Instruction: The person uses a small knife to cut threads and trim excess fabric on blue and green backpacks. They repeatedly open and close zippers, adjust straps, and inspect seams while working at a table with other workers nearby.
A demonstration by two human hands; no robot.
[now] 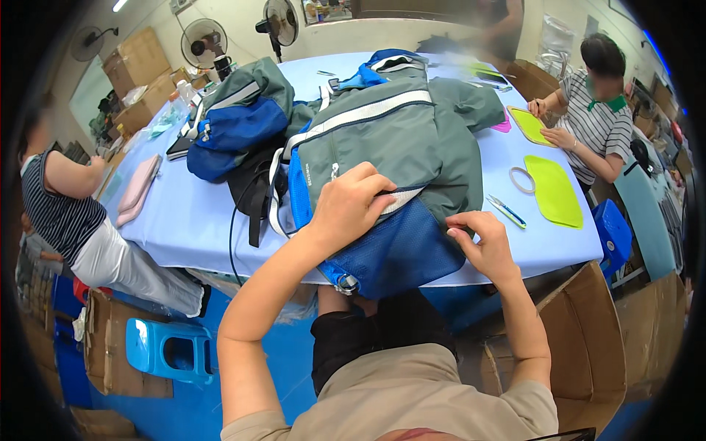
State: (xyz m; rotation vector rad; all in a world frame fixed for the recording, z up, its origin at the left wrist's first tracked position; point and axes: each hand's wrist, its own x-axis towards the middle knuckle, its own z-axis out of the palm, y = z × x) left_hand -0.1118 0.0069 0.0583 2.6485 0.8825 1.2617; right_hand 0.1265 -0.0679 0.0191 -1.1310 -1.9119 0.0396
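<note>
A grey-green bag (382,140) with white bands and a blue mesh pocket (401,253) lies on the table in front of me, its near corner hanging over the edge. My left hand (351,200) rests on it with curled fingers, closed on the white trim at the mesh pocket's top. At the pocket's right side is my right hand (484,241), thumb and forefinger drawn together in a pinch; anything between them is too small to make out. A metal clip (346,281) sits at the bag's lower left corner.
Another grey and blue bag (246,114) lies to the left, beside a pink pouch (138,189). Thread snips (506,211), a tape roll (522,180) and a lime-green panel (555,192) lie right. People work at both sides. Cardboard boxes (581,345) and a blue stool (165,349) stand below.
</note>
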